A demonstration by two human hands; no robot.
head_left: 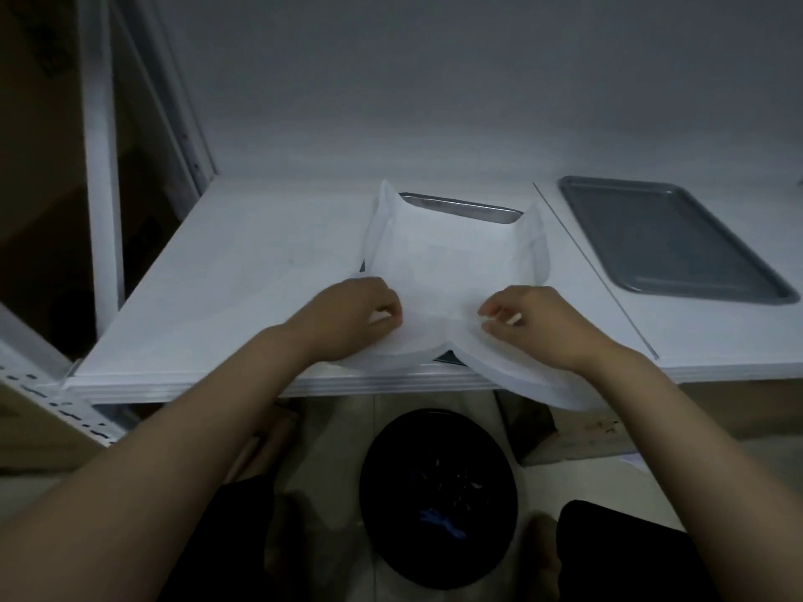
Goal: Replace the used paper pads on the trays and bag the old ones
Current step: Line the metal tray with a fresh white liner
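A white paper pad (452, 258) lies in a metal tray (460, 207) on the white shelf, its far corners curled up and its near edge hanging over the shelf front. My left hand (356, 317) rests on the pad's near left part with fingers curled, pinching the paper. My right hand (532, 321) pinches the pad's near right part with curled fingers. Only the tray's far rim and a dark bit at the near edge show; the rest is hidden under the paper. A second grey tray (669, 236) lies bare at the right.
A round black bin with a dark bag (439, 497) stands on the floor below the shelf, between my knees. A white shelf upright (102, 167) rises at the left. The shelf surface (243, 271) spreads left of the tray. A seam (595, 271) divides the shelf boards.
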